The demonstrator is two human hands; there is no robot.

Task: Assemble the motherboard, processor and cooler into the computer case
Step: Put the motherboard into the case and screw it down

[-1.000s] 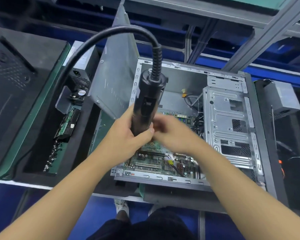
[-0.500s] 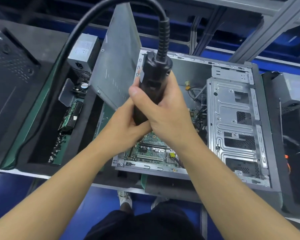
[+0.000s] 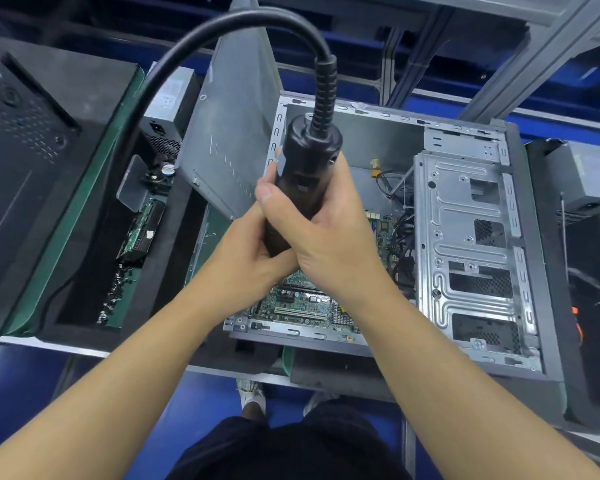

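— Where's the motherboard [image 3: 302, 306]?
— Flat in the computer case [image 3: 381, 143], beneath both hands. The left hand [image 3: 246, 261] wraps the electric screwdriver [image 3: 302, 188] low; the right hand [image 3: 329, 244] curls round it higher.
— Advice?
— Hold it upright and press straight down. The tip is hidden.

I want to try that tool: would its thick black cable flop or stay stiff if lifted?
Probably stiff: the cable holds a smooth arch above the screwdriver. Likely tugs, too: left hand and right hand both grip it.
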